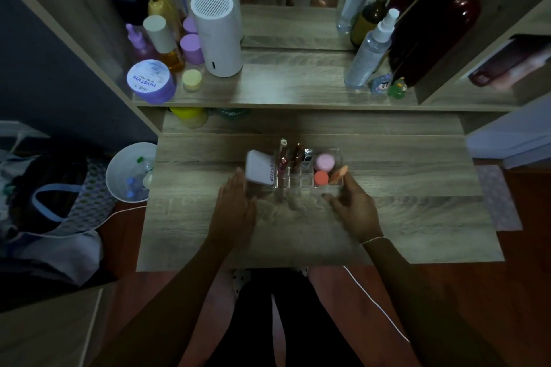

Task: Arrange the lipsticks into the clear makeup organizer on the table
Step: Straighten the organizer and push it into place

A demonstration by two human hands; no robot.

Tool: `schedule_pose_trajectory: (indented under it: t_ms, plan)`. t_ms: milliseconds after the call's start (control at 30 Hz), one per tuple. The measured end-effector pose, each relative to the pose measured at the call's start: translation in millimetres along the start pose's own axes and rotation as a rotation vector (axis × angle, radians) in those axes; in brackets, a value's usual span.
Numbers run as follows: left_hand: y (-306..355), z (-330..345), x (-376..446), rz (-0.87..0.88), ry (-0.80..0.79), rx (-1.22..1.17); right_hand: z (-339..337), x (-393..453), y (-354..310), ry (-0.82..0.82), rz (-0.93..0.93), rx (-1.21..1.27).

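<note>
The clear makeup organizer (307, 185) stands in the middle of the wooden table (402, 188). Two dark red lipsticks (296, 155) and a taller tube with a pale cap (282, 155) stand upright in its middle slots. A white compact (258, 170) leans in its left end. A pink round jar (325, 161), an orange round jar (321, 177) and an orange sponge (339, 173) fill its right section. My left hand (235, 208) cups the organizer's left front corner with straight fingers. My right hand (354, 211) grips the right front corner, thumb in front.
A raised shelf behind holds white cylinders (217, 36), a purple jar (150, 80), bottles at the left and spray bottles (369, 50) at the right. A white bin (131, 173) and a bag (59, 197) sit on the floor to the left. A white cable (375, 304) runs by my right arm.
</note>
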State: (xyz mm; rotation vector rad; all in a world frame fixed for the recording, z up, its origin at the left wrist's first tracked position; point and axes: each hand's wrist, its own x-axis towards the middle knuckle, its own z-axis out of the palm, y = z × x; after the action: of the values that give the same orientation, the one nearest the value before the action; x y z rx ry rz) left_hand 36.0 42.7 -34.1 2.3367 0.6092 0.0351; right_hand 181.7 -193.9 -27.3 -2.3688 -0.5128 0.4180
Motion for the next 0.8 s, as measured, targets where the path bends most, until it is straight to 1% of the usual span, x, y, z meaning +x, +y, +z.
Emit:
schedule_pose_trajectory:
  t_ms: [133, 300, 500, 600, 800]
  plan:
    - [-1.0, 2.5, 9.5, -0.004, 0.083, -0.075, 4.9, 9.1, 2.3, -0.026, 0.050, -0.062]
    - [-0.7, 7.1, 11.7, -0.039, 0.149, -0.102, 9.9, 11.8, 5.6, 0.051, 0.079, -0.141]
    - [-0.1, 13.1, 11.3, -0.024, 0.155, -0.015, 12.2, 9.3, 11.7, 0.089, 0.026, -0.225]
    - [3.2, 14.1, 12.9, -0.023, 0.157, -0.002, 12.1, 9.2, 17.1, 0.103, 0.028, -0.242]
    - [16.5, 23.3, 18.7, -0.044, 0.081, 0.027, 1.2, 8.3, 35.7, 0.163, 0.032, -0.194]
